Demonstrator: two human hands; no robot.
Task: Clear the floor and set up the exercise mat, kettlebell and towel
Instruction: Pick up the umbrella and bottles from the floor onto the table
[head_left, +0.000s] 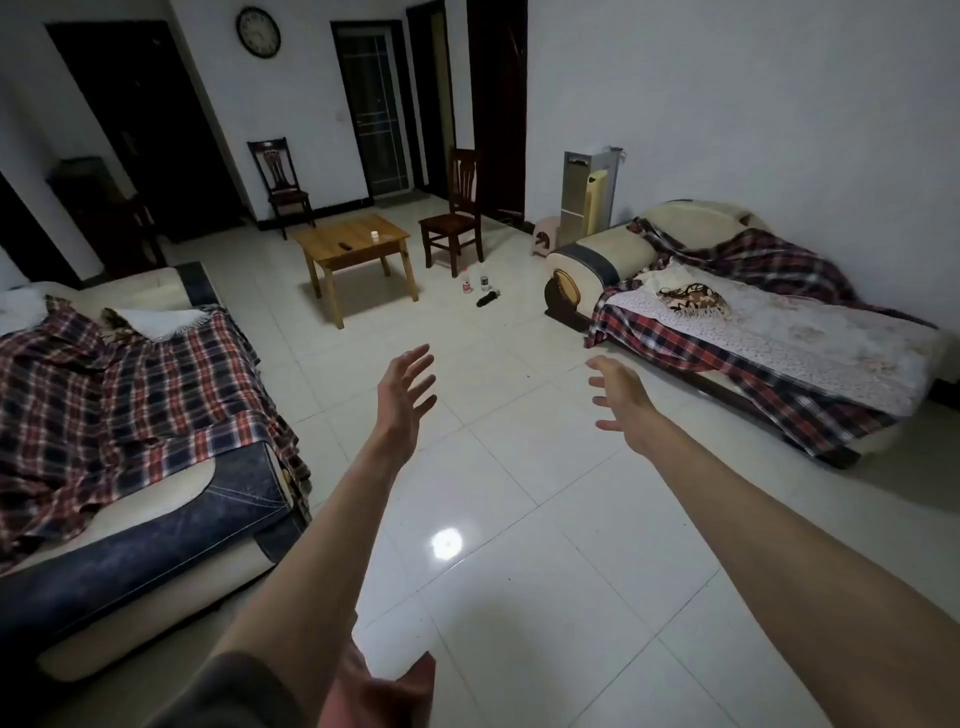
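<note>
**Both grips empty, floor clutter far ahead**

Left hand (402, 387) and right hand (621, 400): both reach forward at full arm stretch over bare floor (519, 493), fingers spread and relaxed, pinching nothing. Left palm turned inward, thumb side up; right palm angled down and inward, fingers slightly curled. Roughly level with each other, well apart, nothing between them but tile.

Task things: no mat, kettlebell or towel identifiable anywhere in view. Possibly out of frame; cannot tell.

Clutter to clear, well beyond both grips: two bottles (475, 280) standing upright, dark object (488, 299) lying just beside them on the tile. Type of the dark object unclear, too small. Sits between the low wooden worktop (353, 244) and the right sofa (753, 322), near the chair (454, 223). Probably left there within reach of a sitter, hence the floor spot.

Worktop carries a remote (344, 245) and a small white cup (375, 237); both off the floor, likely not in scope.

Left sofa (130, 389) left of the left grip, plaid-covered.

Judgement: clearing step not yet begun. Open pose fits an approach toward the bottles, not a grasp.
</note>
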